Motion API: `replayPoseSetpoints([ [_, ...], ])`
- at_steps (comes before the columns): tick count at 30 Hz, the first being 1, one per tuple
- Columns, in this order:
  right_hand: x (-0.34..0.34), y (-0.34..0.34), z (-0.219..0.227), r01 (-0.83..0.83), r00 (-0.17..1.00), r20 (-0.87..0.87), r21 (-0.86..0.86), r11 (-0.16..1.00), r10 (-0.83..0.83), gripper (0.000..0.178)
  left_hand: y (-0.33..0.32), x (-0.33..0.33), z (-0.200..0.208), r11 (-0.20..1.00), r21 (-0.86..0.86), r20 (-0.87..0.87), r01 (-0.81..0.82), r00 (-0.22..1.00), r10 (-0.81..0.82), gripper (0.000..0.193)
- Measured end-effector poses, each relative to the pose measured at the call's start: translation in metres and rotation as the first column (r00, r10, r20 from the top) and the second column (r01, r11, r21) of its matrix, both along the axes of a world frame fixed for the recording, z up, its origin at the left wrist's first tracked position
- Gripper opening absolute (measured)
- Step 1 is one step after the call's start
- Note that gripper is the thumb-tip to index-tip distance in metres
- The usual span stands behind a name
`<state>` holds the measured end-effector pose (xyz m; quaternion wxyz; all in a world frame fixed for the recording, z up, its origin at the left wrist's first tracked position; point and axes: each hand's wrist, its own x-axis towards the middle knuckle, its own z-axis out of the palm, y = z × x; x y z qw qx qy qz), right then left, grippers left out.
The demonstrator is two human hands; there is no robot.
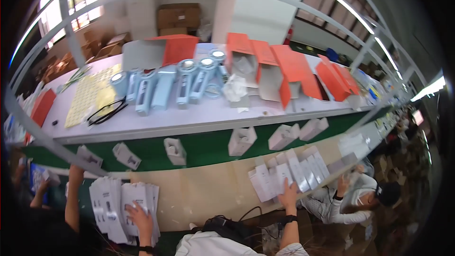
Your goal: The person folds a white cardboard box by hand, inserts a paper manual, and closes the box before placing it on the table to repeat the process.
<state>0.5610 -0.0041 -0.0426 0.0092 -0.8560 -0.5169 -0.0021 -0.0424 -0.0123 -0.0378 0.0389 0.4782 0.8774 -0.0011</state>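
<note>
My left hand (139,215) lies with fingers spread on a stack of flat, folded white cartons (106,204) at the lower left. My right hand (288,194) reaches to a group of closed white boxes (299,170) laid side by side on the tan work surface. Its fingers are stretched out and touch the near end of one box; no grip around it shows. Between my hands runs a bare stretch of the tan surface (199,194). A dark strap circles each of my wrists.
Several upright white boxes (241,141) stand along a green strip. The raised shelf (199,123) beyond holds light-blue handheld devices (163,85), orange cartons (296,73) and black cable (108,112). Co-workers sit right (346,199) and reach in from the left (73,194). A metal frame (42,147) crosses the left.
</note>
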Motion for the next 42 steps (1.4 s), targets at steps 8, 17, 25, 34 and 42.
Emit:
replayPoseSetpoints([
  [8, -0.19, 0.082, 0.101, 0.025, -0.102, -0.988, 0.113, 0.993, 0.114, 0.043, 0.003, 0.072, 0.064, 0.782, 0.287, 0.112, 0.553, 0.792, -0.6, 0.064],
  [17, -0.296, 0.106, 0.122, -0.47, -0.519, -0.815, 0.018, 0.882, -0.26, 0.041, -0.003, 0.092, 0.108, 0.432, 0.441, 0.092, 0.787, 0.439, -0.894, 0.052],
  [25, -0.304, 0.1, 0.121, -0.527, -0.401, -0.837, -0.121, 0.841, -0.371, 0.022, -0.002, 0.096, 0.147, 0.464, 0.457, 0.173, 0.759, 0.436, -0.883, 0.08],
  [34, -0.298, 0.112, 0.135, -0.577, -0.275, -0.948, 0.027, 0.816, -0.163, 0.023, 0.019, 0.097, 0.157, 0.603, 0.497, 0.22, 0.624, 0.582, -0.783, 0.11],
  [42, -0.34, 0.072, 0.163, -0.12, -0.79, -0.612, 0.198, 0.973, 0.027, 0.05, 0.016, 0.121, 0.146, 0.726, 0.669, 0.451, 0.162, 0.687, -0.57, 0.106],
])
